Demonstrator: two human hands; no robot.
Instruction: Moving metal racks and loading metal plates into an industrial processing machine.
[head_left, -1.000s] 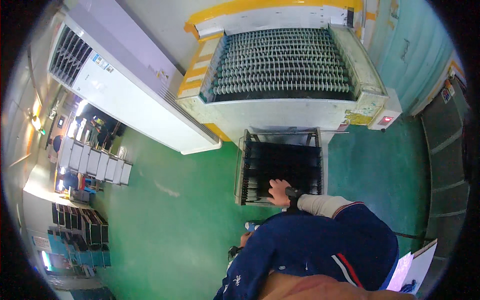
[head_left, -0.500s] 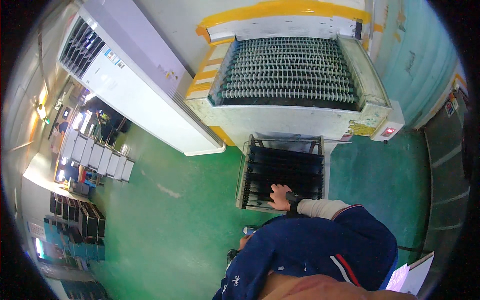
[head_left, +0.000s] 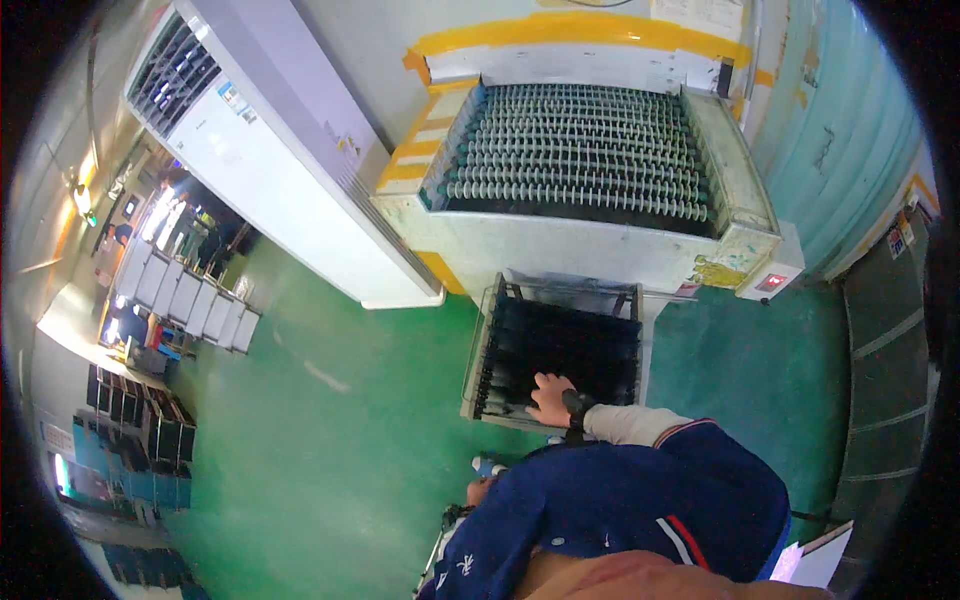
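My right hand [head_left: 550,398], with a dark band at the wrist, reaches over the near side of a rack with a black, ridged interior [head_left: 560,345]. Its fingers are apart and slightly bent; whether they touch the rack is hard to tell. Nothing shows in that hand. The rack has a pale metal frame and stands low, against the front of a roller machine [head_left: 580,150]. Low in the view, my left hand [head_left: 480,490] shows only in part beside my dark blue jacket [head_left: 620,490]. Its fingers are mostly hidden.
Left of the machine stands a tall white air conditioner [head_left: 270,170]. Green floor [head_left: 330,440] stretches to the left, with several loaded racks [head_left: 145,425] at the far left. A dark panelled surface [head_left: 885,370] borders the right side. A control box [head_left: 772,275] sits on the machine's right corner.
My right hand has shifted slightly left, and its fingers look closer together. More of my left hand's surroundings shows. The whole view has moved a little.
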